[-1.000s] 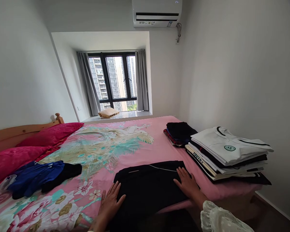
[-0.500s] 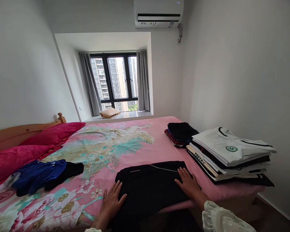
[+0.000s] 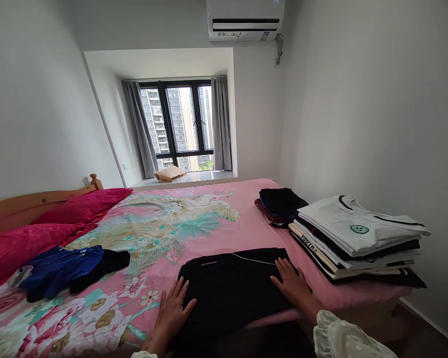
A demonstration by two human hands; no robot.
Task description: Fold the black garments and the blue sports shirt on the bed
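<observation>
Black garment [image 3: 231, 286] lies near cream cloth [image 3: 308, 243] reading "YOUTH".

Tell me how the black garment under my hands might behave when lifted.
Likely floppy: the garment lies thin and flat on the bed. It may sag between your left hand and right hand, which rest at its sides.

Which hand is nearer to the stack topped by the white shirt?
Right. The right hand lies on the right side of the black garment, left of the stack; the left hand is at the garment's left edge, farther off.
</observation>
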